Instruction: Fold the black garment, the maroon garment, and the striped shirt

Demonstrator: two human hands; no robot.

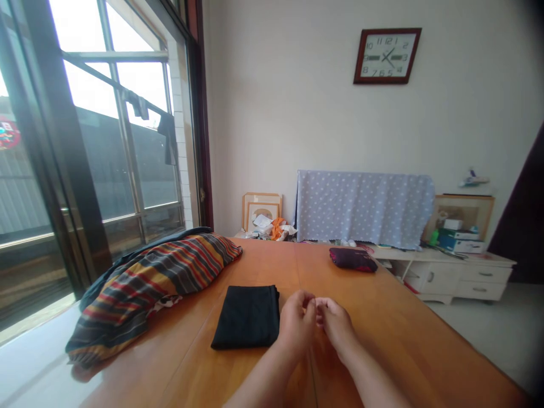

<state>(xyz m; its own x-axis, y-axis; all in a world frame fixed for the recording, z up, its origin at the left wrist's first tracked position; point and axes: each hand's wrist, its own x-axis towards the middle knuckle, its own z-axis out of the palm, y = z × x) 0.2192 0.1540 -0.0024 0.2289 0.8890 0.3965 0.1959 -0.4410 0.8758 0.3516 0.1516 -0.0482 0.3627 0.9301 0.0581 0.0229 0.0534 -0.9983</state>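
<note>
Dark metal and glass are seen at the far left, where a window is crossed by slim bars, and beyond it grey cloths are hung on a sloping pole. Below the window, a striped cloth in red, yellow, grey and black is heaped lengthwise along the left side of the wooden table, with a dark blue cloth partly hidden behind it. To the right of this heap, a black cloth, folded into a neat flat square, is laid on the table, and past the table's far edge, framed pictures are propped behind a jumble of white and orange items. Just beside the black cloth's right edge, the left hand is held with its fingers curled inward; whether the cloth is touched by it cannot be told. The right hand is held close by, its fingers likewise bent toward the left fingertips, and whether anything is pinched between them cannot be made out. Farther right, a dark purple bundle is placed near the table's far right corner. Behind it, a pale dotted cloth is draped, a framed clock is mounted above, and a white cabinet is seen beyond the table.
</note>
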